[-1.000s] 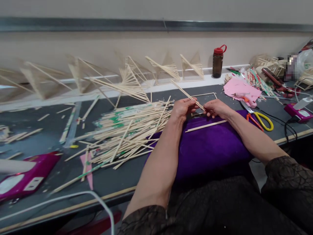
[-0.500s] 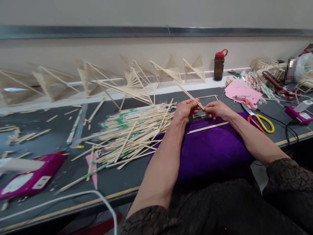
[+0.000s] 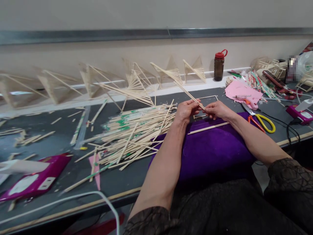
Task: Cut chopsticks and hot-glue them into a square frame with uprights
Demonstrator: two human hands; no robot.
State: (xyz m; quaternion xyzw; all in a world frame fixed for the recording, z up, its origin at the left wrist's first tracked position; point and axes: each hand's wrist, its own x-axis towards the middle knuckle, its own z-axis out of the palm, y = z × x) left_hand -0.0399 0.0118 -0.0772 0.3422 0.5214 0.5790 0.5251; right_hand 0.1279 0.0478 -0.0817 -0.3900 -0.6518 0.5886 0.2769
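Both hands are closed on thin wooden chopsticks (image 3: 186,93) held above the back edge of a purple cloth (image 3: 215,153). My left hand (image 3: 186,111) pinches them partway along, and their far part slants up and away to the left. My right hand (image 3: 217,110) grips the near end with its fingertips. I cannot tell exactly how many sticks are held. Another chopstick (image 3: 207,128) lies on the cloth below, one end under my right wrist. Left of my left forearm spreads a big pile of chopsticks (image 3: 137,137), some in clear and green wrappers.
Twisted stick frames (image 3: 168,75) stand along the wall. A brown bottle (image 3: 218,69) with a red lid is at the back. Scissors (image 3: 265,123) with yellow and orange handles and a pink sheet (image 3: 241,89) lie right. A magenta device (image 3: 36,178) sits front left, near a white cable (image 3: 97,193).
The view has shifted slightly, so things at the left appear a little further right. My hands keep the same hold on the chopsticks, which have barely moved.
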